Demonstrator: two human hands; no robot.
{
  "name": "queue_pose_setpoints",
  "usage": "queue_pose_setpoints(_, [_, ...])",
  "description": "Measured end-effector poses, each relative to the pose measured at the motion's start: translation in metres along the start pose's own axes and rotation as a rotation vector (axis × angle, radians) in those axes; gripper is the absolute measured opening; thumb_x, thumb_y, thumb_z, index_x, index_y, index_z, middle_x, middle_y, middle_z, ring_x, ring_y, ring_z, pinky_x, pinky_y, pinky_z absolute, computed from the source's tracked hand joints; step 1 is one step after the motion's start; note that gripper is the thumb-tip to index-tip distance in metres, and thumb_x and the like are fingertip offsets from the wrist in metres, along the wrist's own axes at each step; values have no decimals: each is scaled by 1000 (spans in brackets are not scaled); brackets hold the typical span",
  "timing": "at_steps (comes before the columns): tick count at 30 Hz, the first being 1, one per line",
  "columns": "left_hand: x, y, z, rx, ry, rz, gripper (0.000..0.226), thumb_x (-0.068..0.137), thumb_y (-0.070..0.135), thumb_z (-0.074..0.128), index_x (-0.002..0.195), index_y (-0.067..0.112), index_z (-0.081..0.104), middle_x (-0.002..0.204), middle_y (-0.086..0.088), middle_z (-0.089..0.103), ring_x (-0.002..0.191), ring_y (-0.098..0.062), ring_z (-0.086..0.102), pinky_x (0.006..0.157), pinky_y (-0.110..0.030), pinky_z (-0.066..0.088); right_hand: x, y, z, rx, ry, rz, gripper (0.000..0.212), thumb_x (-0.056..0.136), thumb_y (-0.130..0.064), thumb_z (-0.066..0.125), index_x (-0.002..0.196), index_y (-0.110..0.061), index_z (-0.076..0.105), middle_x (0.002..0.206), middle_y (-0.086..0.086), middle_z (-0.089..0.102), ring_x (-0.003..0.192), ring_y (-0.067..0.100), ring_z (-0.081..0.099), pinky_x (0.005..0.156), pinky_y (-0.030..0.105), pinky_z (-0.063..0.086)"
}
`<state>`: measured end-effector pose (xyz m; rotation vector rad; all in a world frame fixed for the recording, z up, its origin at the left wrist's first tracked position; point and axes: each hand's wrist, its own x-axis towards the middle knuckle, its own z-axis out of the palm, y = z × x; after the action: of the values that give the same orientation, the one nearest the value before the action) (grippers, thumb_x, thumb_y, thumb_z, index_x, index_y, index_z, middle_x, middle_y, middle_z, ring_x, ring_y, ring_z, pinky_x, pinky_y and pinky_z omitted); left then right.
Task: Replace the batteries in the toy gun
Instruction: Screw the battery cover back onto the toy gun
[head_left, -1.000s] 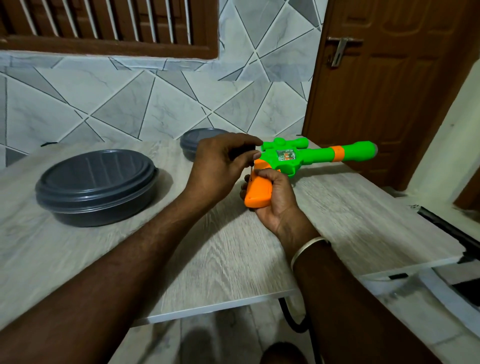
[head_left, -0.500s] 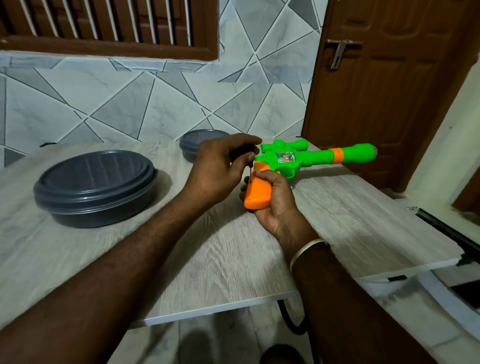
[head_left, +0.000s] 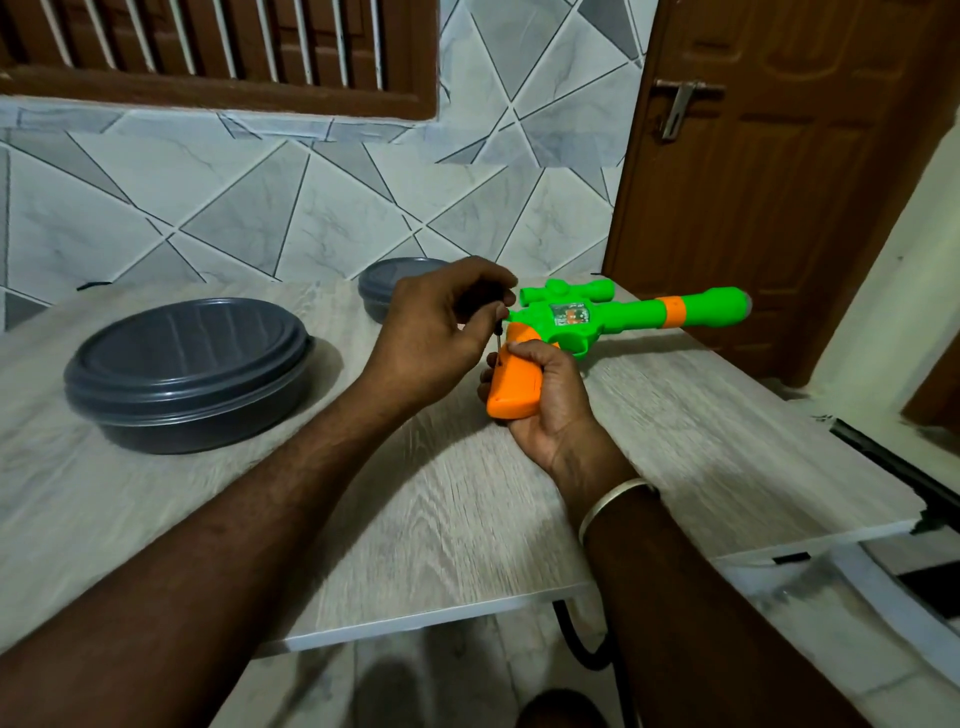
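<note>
The toy gun (head_left: 571, 317) is held just above the wood-grain surface (head_left: 441, 509), barrel pointing right toward the door. The right hand (head_left: 550, 410) has its fingers clenched round the orange grip (head_left: 517, 387). The left hand (head_left: 436, 327) pinches a small screwdriver (head_left: 498, 336), its tip down at the top of the grip. The gun looks like light, hollow, rigid plastic, smooth and apt to twist under the driver, so the thick grip is the sound place to hold. A grey lidded container (head_left: 187, 364) sits well to the left.

Green toy gun (head_left: 597, 318), orange grip (head_left: 514, 387), barrel pointing right; screwdriver (head_left: 497, 338) tip at grip.
</note>
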<state>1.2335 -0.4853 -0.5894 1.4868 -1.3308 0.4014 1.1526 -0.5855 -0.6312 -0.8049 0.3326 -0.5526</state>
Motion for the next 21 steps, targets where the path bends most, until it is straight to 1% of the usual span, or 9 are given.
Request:
queue_pose_setpoints(3, [-1, 2, -1, -32, 13, 11, 23, 89, 13, 76, 111, 7, 76, 97, -1, 75, 92, -10, 73, 82, -38, 61, 0, 0, 0, 13, -7, -14, 10, 91, -11, 48, 91, -11, 58, 75, 11, 57, 61, 20, 55, 58, 30, 45])
queue_pose_setpoints(5, [0, 3, 1, -18, 47, 36, 22, 86, 14, 78, 107, 8, 78, 95, -2, 75, 88, -13, 73, 78, -39, 61, 0, 0, 1, 7, -8, -10, 11, 91, -11, 48, 91, -11, 58, 75, 11, 56, 62, 20, 55, 58, 30, 45])
queue_pose_setpoints(6, [1, 3, 1, 7, 60, 49, 20, 85, 13, 78, 105, 8, 79, 93, -3, 75, 86, -13, 72, 76, -39, 60, 0, 0, 1, 0, -9, -7, 11, 91, -12, 48, 94, -10, 58, 76, 11, 56, 62, 20, 55, 57, 29, 46])
queue_pose_setpoints(8, [3, 3, 2, 25, 52, 45, 18, 85, 7, 76, 103, 8, 79, 93, -3, 75, 86, -12, 72, 77, -39, 60, 1, 1, 0, -15, -7, -5, 13, 90, -12, 49, 101, -10, 57, 77, 11, 57, 63, 21, 55, 55, 27, 48])
queue_pose_setpoints(11, [3, 1, 0, -3, 13, 2, 23, 88, -2, 66, 107, 6, 76, 94, -2, 74, 87, -12, 73, 80, -40, 61, 0, 0, 0, -24, 1, -3, 10, 90, -10, 51, 98, -9, 56, 77, 11, 58, 63, 20, 55, 56, 29, 48])
queue_pose_setpoints(13, [1, 1, -1, 7, 3, 3, 21, 90, 3, 65, 108, 7, 75, 93, -1, 74, 87, -11, 73, 80, -38, 61, -1, -1, 0, -25, 2, -4, 9, 90, -11, 50, 97, -10, 56, 77, 10, 57, 63, 20, 55, 58, 30, 47])
queue_pose_setpoints(16, [0, 5, -1, -1, 18, 14, 19, 89, 15, 75, 105, 7, 77, 92, -2, 75, 85, -9, 73, 79, -34, 61, -1, 0, 2, -16, -2, -8, 10, 90, -12, 49, 97, -12, 57, 74, 10, 57, 60, 20, 55, 56, 28, 47])
queue_pose_setpoints(19, [3, 3, -1, 14, 12, 2, 15, 89, 10, 73, 102, 4, 77, 87, -2, 74, 77, -11, 72, 74, -37, 60, -1, -1, 1, -12, -6, 6, 9, 89, -11, 51, 97, -10, 55, 74, 9, 57, 59, 20, 55, 53, 27, 47])
queue_pose_setpoints(21, [3, 2, -1, -8, -32, -13, 16, 92, 4, 67, 106, 3, 74, 90, -3, 73, 80, -12, 72, 76, -39, 61, -2, -1, 0, -7, -11, 9, 10, 89, -10, 51, 98, -9, 55, 74, 10, 57, 59, 20, 54, 52, 26, 48])
